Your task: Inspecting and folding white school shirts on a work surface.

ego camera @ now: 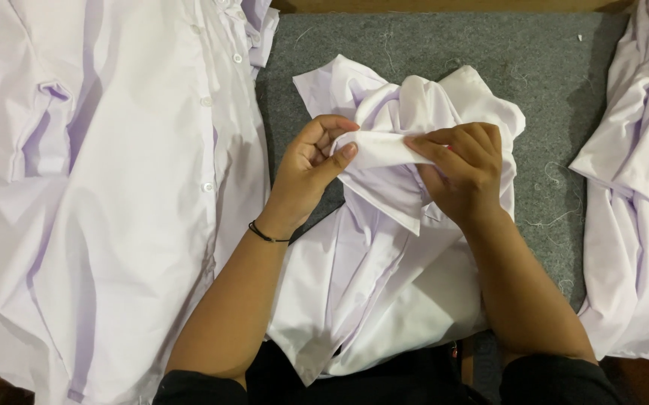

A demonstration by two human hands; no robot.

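A crumpled white shirt (373, 270) lies in the middle on a grey felt surface (489, 52), its lower part hanging toward my lap. My left hand (306, 176), with a thin black band at the wrist, pinches a folded edge of this shirt between thumb and fingers. Just to the right, my right hand (463, 169) grips the same fold, fingers curled over the cloth. The two hands hold the fold taut between them, a little above the surface.
A large white buttoned shirt (107, 187) is spread over the left side. More white garments (639, 187) are piled at the right edge. Loose threads lie on the grey felt. A wooden edge (444, 6) runs along the top.
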